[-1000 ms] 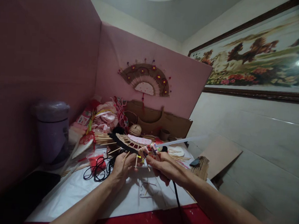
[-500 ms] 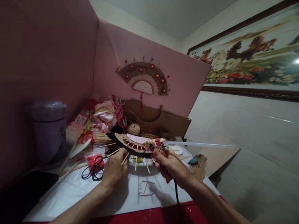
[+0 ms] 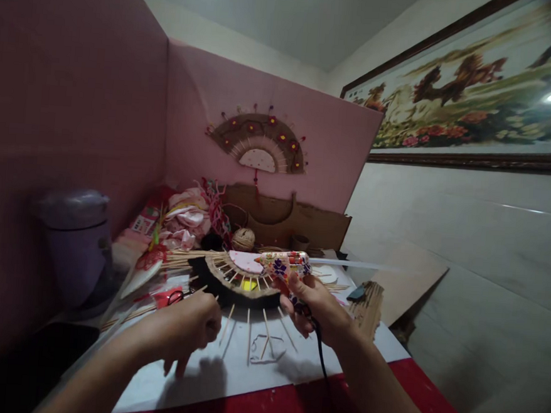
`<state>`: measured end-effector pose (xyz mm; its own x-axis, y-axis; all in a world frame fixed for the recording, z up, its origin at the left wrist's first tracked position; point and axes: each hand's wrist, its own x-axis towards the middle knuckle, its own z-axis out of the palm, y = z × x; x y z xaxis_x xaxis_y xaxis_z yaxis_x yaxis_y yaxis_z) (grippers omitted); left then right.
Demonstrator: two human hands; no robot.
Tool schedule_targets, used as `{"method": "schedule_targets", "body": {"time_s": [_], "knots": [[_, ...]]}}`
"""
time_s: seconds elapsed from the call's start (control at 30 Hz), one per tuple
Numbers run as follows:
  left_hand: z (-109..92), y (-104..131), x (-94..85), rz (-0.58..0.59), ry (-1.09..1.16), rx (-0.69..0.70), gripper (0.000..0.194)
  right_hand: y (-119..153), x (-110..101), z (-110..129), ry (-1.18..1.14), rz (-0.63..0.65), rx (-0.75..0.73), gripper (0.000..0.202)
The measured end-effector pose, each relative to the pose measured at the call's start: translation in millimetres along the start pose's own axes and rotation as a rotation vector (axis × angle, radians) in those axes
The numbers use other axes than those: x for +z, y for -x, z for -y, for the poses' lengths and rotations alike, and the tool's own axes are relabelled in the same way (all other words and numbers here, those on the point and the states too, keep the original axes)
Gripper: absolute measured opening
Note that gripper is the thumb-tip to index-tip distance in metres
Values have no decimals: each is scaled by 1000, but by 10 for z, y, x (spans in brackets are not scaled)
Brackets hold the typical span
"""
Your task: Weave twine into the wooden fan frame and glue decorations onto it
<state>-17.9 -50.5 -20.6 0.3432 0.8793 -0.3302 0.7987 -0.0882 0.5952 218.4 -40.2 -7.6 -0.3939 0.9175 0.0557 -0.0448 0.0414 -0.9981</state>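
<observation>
My right hand (image 3: pixel 318 304) is wrapped round a flower-patterned hot glue gun (image 3: pixel 283 264). A long translucent glue stick (image 3: pixel 347 263) juts from its back, and a black cable (image 3: pixel 324 354) hangs below. The nozzle points left, over the pale centre of a half-round fan (image 3: pixel 236 295) with thin wooden sticks and a black curved band. My left hand (image 3: pixel 186 326) is left of the fan's near edge, thumb and forefinger pressed together, other fingers pointing down; whatever it pinches is hidden. My right fingers overlap the fan's right end; I cannot tell whether they touch it.
A finished fan (image 3: pixel 261 142) hangs on the pink board. Behind my hands are a ball of twine (image 3: pixel 244 238), pink cloth (image 3: pixel 187 216), cut cardboard (image 3: pixel 321 228) and bundled sticks (image 3: pixel 177 259). A wire stand (image 3: pixel 266 349) is on the white sheet; a purple bin (image 3: pixel 83 256) stands left.
My left hand has come away from the fan's sticks, moving left and toward me. The fan now shows more of its face, lower and flatter. The glue gun stays in my right hand.
</observation>
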Motion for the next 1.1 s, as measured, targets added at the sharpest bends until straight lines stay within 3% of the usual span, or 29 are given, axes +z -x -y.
{"method": "schedule_targets", "body": {"time_s": [0.03,0.07,0.13,0.2,0.23,0.27,0.37,0.47,0.63,0.8,0.97,1.1], "knots": [[-18,52,-44,58,21,17,10,2,-8,-20,-4,9,5,58],[-41,85,-92,37,13,38,13,1,-11,-45,-13,10,9,57],[-91,75,-173,-152,-49,81,17,-6,-9,-103,-50,-4,8,56],[-129,-27,-199,-433,-240,176,16,-16,-8,-158,-101,-28,-8,55],[-135,-102,-183,-520,-330,211,17,-21,-10,-183,-126,-43,-18,54],[-133,-184,-150,-536,-389,246,19,-26,-15,-204,-148,-57,-29,53],[-85,-417,11,-527,-527,426,13,-40,-36,-262,-184,-77,-42,52],[-43,-571,147,-529,-592,517,12,-52,-43,-309,-163,-81,-39,53],[-84,-669,230,-499,-583,519,16,-74,-53,-336,-45,-79,18,58],[-102,-699,294,-547,-563,486,14,-92,-90,-344,91,-102,32,63],[-59,-694,282,-502,-502,507,11,-105,-92,-395,177,-140,14,62],[-39,-656,274,-497,-586,519,12,-130,-98,-444,223,-148,10,65]]}}
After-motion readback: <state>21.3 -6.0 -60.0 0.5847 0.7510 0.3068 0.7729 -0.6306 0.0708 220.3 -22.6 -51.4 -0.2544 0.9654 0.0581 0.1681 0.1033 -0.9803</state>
